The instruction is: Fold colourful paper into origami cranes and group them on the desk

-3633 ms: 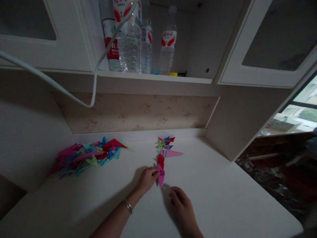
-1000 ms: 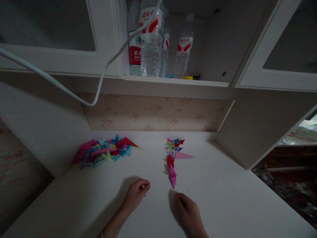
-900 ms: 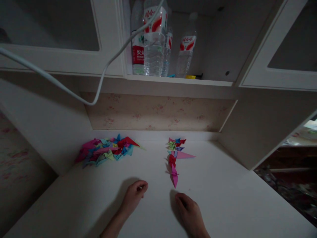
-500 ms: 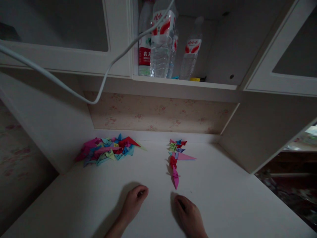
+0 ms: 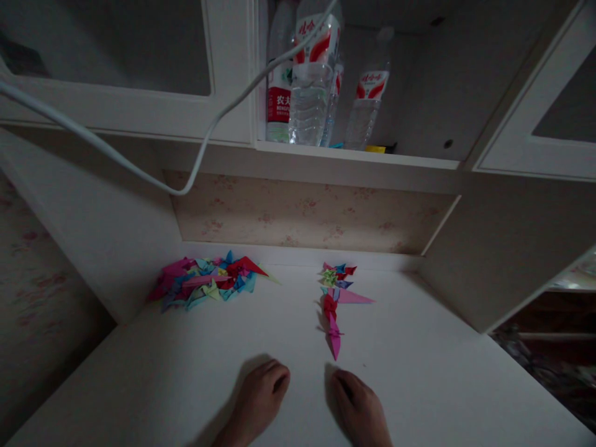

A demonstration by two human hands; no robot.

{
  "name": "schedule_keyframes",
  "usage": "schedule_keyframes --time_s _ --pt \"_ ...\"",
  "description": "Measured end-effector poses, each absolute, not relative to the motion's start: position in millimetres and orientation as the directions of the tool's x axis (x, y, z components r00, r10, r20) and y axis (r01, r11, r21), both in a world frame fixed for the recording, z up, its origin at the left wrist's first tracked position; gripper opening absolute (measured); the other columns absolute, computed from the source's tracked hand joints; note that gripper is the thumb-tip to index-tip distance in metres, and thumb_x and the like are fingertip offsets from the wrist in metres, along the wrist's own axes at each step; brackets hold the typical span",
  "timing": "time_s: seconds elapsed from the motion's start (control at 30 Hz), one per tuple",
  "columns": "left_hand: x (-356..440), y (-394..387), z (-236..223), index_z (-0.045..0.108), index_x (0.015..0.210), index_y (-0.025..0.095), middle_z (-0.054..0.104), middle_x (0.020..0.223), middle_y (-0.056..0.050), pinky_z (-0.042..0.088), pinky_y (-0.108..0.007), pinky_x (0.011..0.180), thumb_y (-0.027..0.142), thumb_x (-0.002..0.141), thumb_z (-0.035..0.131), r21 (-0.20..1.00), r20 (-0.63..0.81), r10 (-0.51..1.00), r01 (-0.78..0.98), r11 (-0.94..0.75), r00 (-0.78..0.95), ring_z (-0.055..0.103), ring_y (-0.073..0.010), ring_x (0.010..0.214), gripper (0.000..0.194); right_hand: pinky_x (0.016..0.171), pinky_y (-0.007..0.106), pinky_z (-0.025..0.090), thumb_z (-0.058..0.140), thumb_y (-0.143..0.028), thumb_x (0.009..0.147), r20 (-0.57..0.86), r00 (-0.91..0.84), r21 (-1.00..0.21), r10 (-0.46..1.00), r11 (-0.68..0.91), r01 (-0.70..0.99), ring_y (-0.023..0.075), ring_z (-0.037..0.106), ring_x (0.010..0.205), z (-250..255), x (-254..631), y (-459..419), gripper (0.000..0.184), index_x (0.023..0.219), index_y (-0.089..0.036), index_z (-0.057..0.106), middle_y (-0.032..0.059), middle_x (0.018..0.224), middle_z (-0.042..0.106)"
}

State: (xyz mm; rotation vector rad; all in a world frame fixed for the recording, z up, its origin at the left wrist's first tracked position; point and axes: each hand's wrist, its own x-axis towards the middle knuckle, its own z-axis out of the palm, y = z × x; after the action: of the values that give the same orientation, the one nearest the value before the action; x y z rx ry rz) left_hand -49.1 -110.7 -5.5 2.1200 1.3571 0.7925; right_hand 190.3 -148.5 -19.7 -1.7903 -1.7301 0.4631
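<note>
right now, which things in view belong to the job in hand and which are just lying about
Likely the job's:
multicoloured origami pile
magenta origami piece
red origami piece
pointed pink piece
small origami cluster

Seemingly just lying about:
plastic bottles
white cable
small yellow item, unclear what

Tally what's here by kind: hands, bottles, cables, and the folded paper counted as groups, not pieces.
Hands: 2 (left hand, right hand)
Paper groups: 2 (heap on the left, row on the right)
Bottles: 4 in view, one mostly hidden
Cable: 1
Total: 9
</note>
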Motion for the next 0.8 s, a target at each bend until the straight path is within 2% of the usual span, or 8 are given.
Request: schedule_keyframes --time_s 0.13,0.5,0.8 --pt "-47.8 -114.5 0.2 0.065 0.078 0.023 0.067 0.081 -0.002 0.043 -0.024 0.071 0.014 0.086 0.046 0.624 0.208 0.909 0.666 -0.408 0.361 0.061 -0.0158 0.078 0.022 0.072 0.021 0.048 0.039 -0.051 0.092 0.166 0.089 -0.637 0.982 0.038 0.770 0.0195 0.068 0.080 -19.6 189.8 -149.1 0.042 0.093 -0.021 0.070 0.0064 0.091 0.074" --pt "-46.7 -115.2 0.3 0.064 0.078 0.023 0.067 0.081 -0.002 0.044 -0.025 0.071 0.015 0.087 0.047 0.594 0.203 0.909 0.692 -0.410 0.365 0.061 -0.0162 0.078 0.021 0.076 0.023 0.049 0.036 -0.057 0.091 0.163 0.084 -0.664 0.983 0.046 0.747 0.0214 0.067 0.083 -15.3 189.3 -148.8 0.051 0.094 -0.020 0.071 0.0093 0.095 0.073" --pt "-46.6 -114.5 -1.4 0.063 0.078 0.023 0.066 0.081 -0.002 0.044 -0.025 0.072 0.014 0.087 0.046 0.579 0.209 0.903 0.697 -0.423 0.374 0.060 -0.0161 0.078 0.022 0.076 0.023 0.048 0.036 -0.054 0.092 0.160 0.072 -0.652 0.984 0.051 0.756 0.0211 0.068 0.085 -16.6 190.0 -148.2 0.048 0.095 -0.020 0.069 0.0084 0.096 0.073"
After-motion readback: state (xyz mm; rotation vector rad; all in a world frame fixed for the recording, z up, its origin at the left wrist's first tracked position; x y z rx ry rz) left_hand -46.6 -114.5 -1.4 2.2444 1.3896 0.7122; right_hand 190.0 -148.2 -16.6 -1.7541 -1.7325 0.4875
